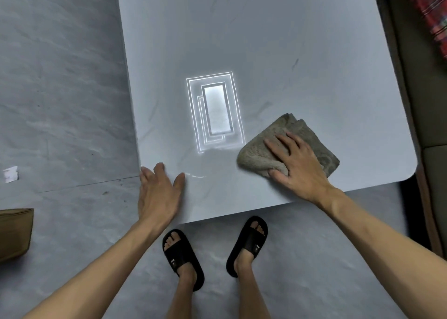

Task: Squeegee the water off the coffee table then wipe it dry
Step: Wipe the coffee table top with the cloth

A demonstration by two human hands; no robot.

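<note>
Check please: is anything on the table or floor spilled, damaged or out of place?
A thin wet streak glistens on the coffee table beside the left hand. A small white scrap lies on the floor. Nothing looks damaged.

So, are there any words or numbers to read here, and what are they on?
No text here is readable.
On the left sandal: small white mark on the strap, too small to read.
On the right sandal: same kind of mark, too small to read.
On the paper scrap: blurred, nothing readable.
</note>
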